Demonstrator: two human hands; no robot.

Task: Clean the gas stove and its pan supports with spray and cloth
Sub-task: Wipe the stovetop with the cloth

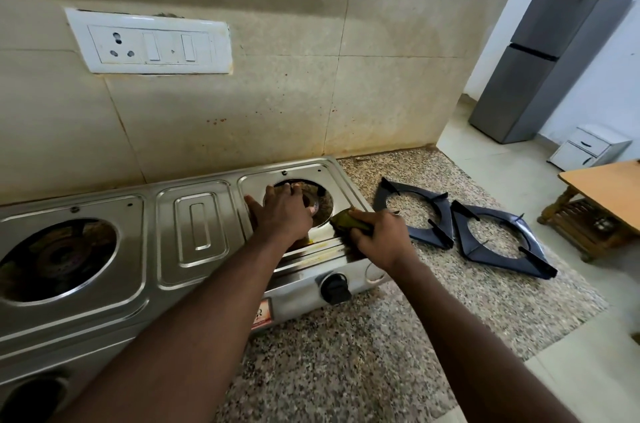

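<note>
Speckled granite counter (346, 353) up front, and on it sat the long stainless-steel two-burner gas stove (194, 232), black knob (334, 287) facing us. The right hand (379, 239) was clamped on a crumpled yellow-green cloth (346, 222), down on the stove top beside the right burner opening (320, 204). The left hand (280, 215) reached over that opening; gripping or not, I could not tell. Two black metal pan supports (443, 215) lay flat on the counter, just right of the stove.

The single camera is on my head. It looks forward and down, wide, from near above the gas stove (194, 239) and the granite counter (346, 353), towards the tiled wall (242, 104).
</note>
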